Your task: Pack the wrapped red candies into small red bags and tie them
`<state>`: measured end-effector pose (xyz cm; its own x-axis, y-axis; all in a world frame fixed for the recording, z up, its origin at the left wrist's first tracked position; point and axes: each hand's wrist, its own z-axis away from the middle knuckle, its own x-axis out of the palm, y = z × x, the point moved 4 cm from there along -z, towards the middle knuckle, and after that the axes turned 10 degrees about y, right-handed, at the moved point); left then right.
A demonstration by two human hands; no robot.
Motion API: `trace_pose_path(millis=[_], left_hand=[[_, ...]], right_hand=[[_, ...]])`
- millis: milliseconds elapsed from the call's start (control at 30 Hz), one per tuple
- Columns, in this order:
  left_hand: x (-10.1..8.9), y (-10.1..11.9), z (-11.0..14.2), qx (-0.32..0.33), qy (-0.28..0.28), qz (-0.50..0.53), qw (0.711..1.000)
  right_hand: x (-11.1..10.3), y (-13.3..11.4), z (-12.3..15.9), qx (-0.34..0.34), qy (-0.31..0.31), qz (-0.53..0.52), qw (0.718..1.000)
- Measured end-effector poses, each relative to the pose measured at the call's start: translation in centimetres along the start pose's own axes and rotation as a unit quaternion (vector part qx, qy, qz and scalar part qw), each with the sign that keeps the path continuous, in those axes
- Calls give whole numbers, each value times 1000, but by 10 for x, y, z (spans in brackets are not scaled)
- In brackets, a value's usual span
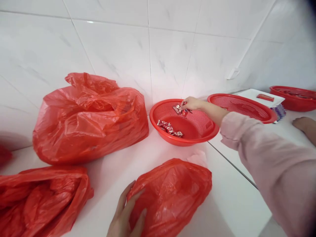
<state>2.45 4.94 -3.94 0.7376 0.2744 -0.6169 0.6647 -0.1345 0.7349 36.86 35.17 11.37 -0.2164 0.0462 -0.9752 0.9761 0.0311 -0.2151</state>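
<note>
Packets [170, 129], small and glossy, lie in the red basin [194, 128]; likely light, slick, flexible, best pinched by an edge. Right hand [191, 103] pinches some at basin's far side; left hand [127, 214], fingers parted, touches red bag [175, 194], grip unclear.
</note>
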Motion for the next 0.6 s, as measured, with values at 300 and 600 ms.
trace_pose_path(millis=[300, 600], left_hand=[[-11, 33, -5, -13, -90, 60, 994], [-22, 36, -6, -58, -83, 84, 991]], right_hand=[[26, -124, 204, -233, -149, -194, 941], [89, -121, 240, -232, -100, 49, 966]])
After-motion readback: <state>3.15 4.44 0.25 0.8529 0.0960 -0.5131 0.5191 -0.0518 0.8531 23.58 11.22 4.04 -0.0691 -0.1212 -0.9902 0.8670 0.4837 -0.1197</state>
